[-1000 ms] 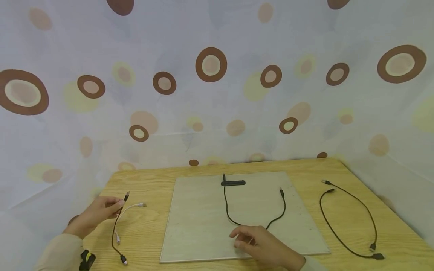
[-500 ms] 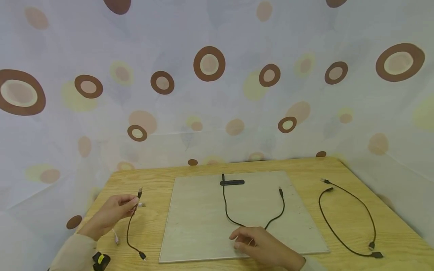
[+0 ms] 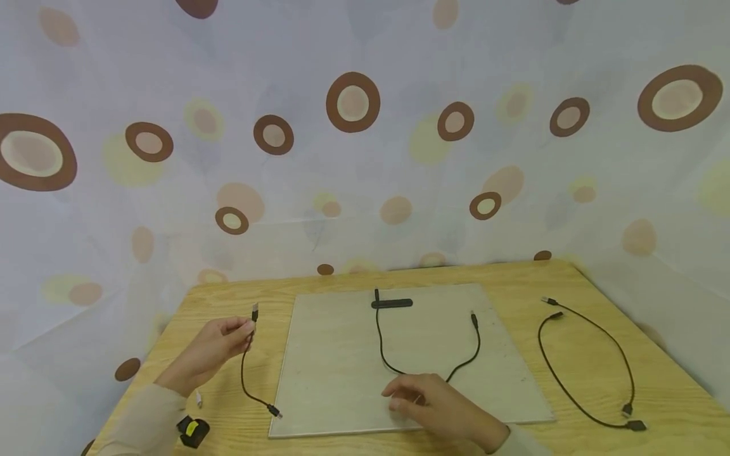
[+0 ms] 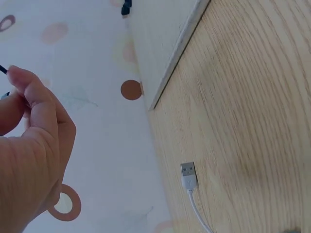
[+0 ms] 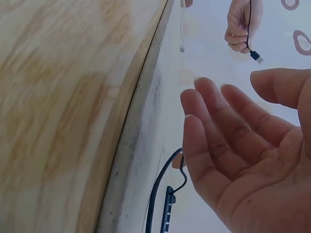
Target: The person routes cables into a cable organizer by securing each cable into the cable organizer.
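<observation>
In the head view my left hand (image 3: 211, 351) pinches a short black USB cable (image 3: 244, 373) just below its metal plug (image 3: 255, 312). The cable hangs down, its smaller plug (image 3: 275, 411) near the left edge of the pale board (image 3: 331, 367). My right hand (image 3: 430, 405) is over the board's front part with fingers loosely bent; the right wrist view shows nothing in its palm. Another black cable (image 3: 381, 345) curves across the board, partly hidden behind the right hand. One end of it meets a black cable-holder strip (image 3: 396, 303).
On the wooden table's right side lie black cables (image 3: 616, 342) with plugs. A white USB cable (image 4: 189, 182) lies at the left, mostly hidden by the left hand in the head view. Beside the left sleeve is a black item with a yellow mark (image 3: 194, 432). Patterned cloth (image 3: 365, 164) rises behind.
My left hand has moved right with the black USB cable, away from above the white cable and closer to the board. The right hand has stayed nearly in place.
</observation>
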`<action>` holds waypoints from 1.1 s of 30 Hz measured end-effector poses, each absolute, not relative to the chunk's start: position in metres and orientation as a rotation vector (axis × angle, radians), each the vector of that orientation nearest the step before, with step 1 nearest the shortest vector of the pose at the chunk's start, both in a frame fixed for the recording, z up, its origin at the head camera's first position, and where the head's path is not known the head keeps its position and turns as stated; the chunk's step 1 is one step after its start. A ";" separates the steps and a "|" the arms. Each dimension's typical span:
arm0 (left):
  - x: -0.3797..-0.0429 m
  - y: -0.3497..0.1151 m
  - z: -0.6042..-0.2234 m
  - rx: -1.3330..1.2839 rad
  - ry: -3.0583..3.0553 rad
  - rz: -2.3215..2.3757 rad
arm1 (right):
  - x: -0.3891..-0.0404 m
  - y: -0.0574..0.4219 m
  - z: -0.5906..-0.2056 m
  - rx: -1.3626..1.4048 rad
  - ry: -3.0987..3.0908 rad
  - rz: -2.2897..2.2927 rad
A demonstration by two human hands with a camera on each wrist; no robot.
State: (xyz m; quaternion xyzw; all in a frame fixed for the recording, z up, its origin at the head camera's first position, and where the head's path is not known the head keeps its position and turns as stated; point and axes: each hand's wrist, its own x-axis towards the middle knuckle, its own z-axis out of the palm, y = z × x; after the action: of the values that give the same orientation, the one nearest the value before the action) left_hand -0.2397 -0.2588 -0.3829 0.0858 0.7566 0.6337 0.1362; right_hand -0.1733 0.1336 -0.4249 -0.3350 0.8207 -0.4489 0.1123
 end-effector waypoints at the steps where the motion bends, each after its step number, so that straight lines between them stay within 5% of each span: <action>1: -0.240 -0.256 -0.383 0.247 2.180 1.843 | -0.173 0.133 -0.425 -0.987 2.408 -1.324; 33: -0.233 -0.203 -0.374 0.066 1.975 2.100 | -0.181 0.053 -0.433 -0.669 1.745 -1.747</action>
State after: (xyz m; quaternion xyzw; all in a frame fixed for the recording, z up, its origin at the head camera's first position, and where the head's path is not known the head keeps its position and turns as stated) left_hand -0.2331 -0.2027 -0.3741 0.0227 0.6791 0.7223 0.1287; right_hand -0.1806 0.0526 -0.4330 -0.2503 0.6534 -0.6540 0.2874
